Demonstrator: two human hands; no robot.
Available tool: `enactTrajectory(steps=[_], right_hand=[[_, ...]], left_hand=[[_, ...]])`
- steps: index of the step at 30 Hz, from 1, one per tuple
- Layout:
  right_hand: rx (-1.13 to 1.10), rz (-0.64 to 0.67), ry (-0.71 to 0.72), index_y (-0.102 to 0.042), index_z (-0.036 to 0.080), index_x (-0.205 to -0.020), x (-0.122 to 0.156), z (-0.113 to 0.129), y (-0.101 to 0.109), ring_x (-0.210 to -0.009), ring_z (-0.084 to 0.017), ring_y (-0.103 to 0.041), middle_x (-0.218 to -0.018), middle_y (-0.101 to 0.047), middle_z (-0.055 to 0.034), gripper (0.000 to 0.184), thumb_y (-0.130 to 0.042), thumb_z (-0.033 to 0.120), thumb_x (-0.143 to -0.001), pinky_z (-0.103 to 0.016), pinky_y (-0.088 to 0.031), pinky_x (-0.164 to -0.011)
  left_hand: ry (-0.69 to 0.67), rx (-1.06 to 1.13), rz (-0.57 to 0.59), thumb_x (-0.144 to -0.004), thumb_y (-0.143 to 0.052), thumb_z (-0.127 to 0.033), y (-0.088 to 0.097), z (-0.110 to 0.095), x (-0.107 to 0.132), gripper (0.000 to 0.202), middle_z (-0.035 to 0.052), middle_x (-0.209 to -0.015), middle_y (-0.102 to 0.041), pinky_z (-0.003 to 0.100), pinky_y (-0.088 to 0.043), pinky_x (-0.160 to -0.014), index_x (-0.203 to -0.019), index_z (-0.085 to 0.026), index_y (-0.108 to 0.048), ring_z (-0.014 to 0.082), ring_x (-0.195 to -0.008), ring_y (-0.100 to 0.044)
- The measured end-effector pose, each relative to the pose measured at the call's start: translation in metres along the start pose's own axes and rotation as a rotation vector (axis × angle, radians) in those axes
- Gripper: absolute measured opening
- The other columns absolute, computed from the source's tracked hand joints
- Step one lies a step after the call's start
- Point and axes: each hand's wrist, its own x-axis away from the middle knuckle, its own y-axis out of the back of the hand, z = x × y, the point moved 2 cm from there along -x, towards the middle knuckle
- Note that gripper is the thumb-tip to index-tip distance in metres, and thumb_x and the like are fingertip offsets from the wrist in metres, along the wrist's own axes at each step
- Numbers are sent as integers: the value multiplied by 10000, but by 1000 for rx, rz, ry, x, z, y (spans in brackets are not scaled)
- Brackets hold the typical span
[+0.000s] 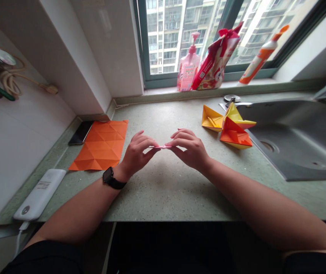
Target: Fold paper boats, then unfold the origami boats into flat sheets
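My left hand [136,153] and my right hand [188,148] meet over the middle of the speckled green counter [165,186]. Both pinch the ends of a small flat pink folded paper [163,147], held edge-on between the fingertips. A black watch [112,179] sits on my left wrist. To the left lies a creased orange paper sheet [101,145], flat on the counter. To the right stand three folded paper shapes: a yellow one [211,119], a yellow-and-pink one [237,117] and an orange one [234,134].
A steel sink [300,140] takes up the right side. A dark phone [80,132] lies by the wall and a white power bank [39,195] at the counter's left front. On the sill stand a pink pump bottle [188,68], a red bag [217,61] and an orange-and-white bottle [261,57].
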Motion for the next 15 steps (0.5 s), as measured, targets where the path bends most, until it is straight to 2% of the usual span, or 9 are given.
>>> enactTrajectory(steps=[5,9,12,15], right_hand=[[63,50,-66,-842,349,-933,1,0,3,-934,-235,-722,-873,-765,-17,197,-698,402,-1056,-489,-521,-1106],[73,88,-63,-859,388,-1000,3,0,2,-954,-240,-719,-912,-783,-9,158,-716,440,-1042,-499,-509,-1125],[68,83,-37,-865,401,-1028,3,2,2,-944,-238,-722,-908,-793,-5,162,-709,442,-1045,-499,-518,-1113],[76,62,-19,-866,402,-1010,2,4,4,-952,-241,-728,-896,-801,-4,171,-703,432,-1051,-502,-518,-1104]], left_hand=[[-7,-42,2,-1083,-681,-356,3,4,2,165,12,-941,-816,508,-497,-1204,-969,-264,-757,190,-904,-772],[12,-75,47,-1103,-638,-367,2,6,4,225,18,-933,-822,517,-487,-1207,-951,-268,-771,198,-914,-769],[1,-72,59,-1100,-649,-356,0,5,3,209,9,-921,-826,506,-482,-1205,-960,-275,-780,193,-901,-766],[-18,-80,14,-1072,-707,-374,0,1,1,149,8,-943,-829,489,-518,-1156,-985,-283,-786,197,-898,-758]])
